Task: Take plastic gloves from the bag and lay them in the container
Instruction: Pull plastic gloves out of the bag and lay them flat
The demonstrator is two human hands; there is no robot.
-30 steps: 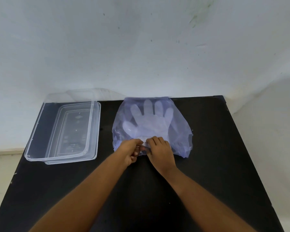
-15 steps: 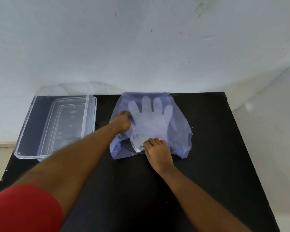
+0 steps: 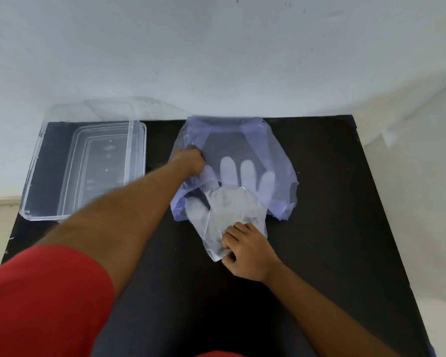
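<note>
A: Where do we stand with the gloves (image 3: 229, 215)?

B: Our right hand (image 3: 245, 251) has its grip pinched shut on the cuff end of them, and they lie half out of the bag (image 3: 276, 150), fingers pointing away from that grip and still inside the mouth.

A: And our left hand (image 3: 189, 161)?

B: Its grip is clenched on the bag's left side, beyond and left of the right one, pinning it to the surface (image 3: 332, 228).

A: Which way next?

B: We judge the pull runs along the gloves' length, toward us; then the container (image 3: 137, 150) lies well off to the left of the right grip, nearer our left hand.

A: Anything unclear?

B: We can't count the gloves, and the fingertips under the film are hazy.
</note>
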